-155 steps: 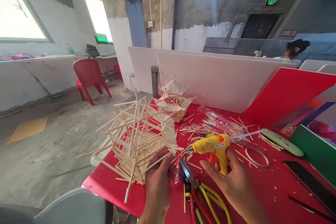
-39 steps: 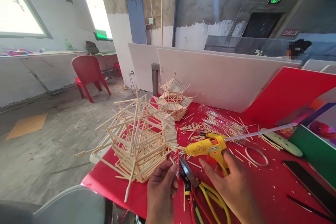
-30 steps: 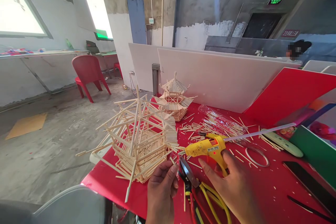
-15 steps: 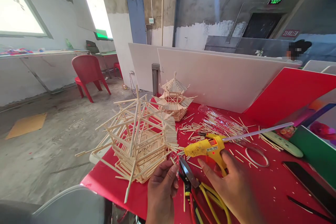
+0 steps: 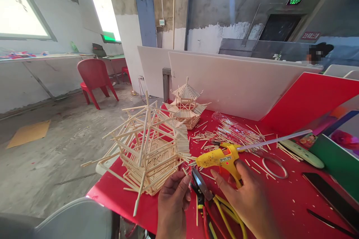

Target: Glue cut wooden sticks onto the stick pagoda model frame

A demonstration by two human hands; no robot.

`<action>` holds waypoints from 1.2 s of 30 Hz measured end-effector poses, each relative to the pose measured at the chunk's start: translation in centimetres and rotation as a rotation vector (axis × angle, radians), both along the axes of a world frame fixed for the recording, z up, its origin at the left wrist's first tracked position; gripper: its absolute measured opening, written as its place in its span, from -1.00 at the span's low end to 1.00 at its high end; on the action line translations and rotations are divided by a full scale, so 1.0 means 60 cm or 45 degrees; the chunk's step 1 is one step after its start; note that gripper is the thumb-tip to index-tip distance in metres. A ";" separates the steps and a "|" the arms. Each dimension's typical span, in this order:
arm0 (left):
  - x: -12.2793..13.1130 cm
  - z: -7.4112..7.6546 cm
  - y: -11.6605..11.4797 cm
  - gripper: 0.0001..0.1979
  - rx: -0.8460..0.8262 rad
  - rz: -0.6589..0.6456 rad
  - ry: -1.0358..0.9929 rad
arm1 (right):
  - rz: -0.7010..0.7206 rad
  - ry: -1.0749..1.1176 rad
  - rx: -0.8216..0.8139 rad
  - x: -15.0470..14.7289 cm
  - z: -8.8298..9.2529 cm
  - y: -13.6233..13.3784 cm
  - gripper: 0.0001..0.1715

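My right hand is wrapped around the handle of a yellow glue gun, its nozzle pointing left and a clear glue stick jutting from its back. In my left hand, thumb and fingers pinch a short wooden stick close to the nozzle; whether they touch I cannot tell. Just left of it stands a half-open pavilion frame of thin wooden sticks, with slats on part of its roof. Pliers with red handles and a yellow-handled tool lie between my hands.
Behind the frame stands a smaller stick pagoda. Loose sticks and a plastic bag cover the back of the red table. A wire ring, a green-handled tool and a phone lie right. White boards rise behind.
The glue gun has shifted very slightly to the left, and its glue stick has moved along with it. My left hand keeps its place with the short wooden stick.
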State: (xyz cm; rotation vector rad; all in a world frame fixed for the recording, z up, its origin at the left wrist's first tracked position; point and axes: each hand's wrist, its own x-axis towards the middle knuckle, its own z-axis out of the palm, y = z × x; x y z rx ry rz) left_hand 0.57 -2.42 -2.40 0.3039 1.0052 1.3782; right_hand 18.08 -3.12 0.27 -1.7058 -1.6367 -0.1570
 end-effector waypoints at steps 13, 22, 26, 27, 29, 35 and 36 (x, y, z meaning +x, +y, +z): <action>-0.002 0.002 -0.002 -0.59 -0.027 -0.004 -0.009 | -0.023 -0.037 0.037 -0.005 0.003 0.002 -0.43; -0.003 0.004 0.000 -0.58 -0.032 0.009 0.003 | -0.015 -0.062 0.037 -0.005 -0.001 0.000 -0.46; -0.003 0.007 0.001 -0.58 -0.044 0.010 0.005 | -0.018 -0.052 0.038 -0.005 -0.003 0.000 -0.46; -0.003 0.007 0.001 -0.58 -0.051 0.007 0.005 | -0.017 -0.045 0.031 -0.005 -0.004 0.000 -0.47; -0.003 0.008 0.002 -0.57 -0.064 0.007 0.006 | -0.013 -0.031 0.017 -0.004 -0.003 0.001 -0.47; -0.002 0.010 0.004 -0.55 -0.070 0.002 -0.018 | -0.008 -0.029 0.021 -0.004 0.002 0.001 -0.46; -0.002 0.011 0.004 -0.55 -0.073 0.000 -0.022 | -0.009 -0.029 0.021 -0.005 0.002 0.001 -0.46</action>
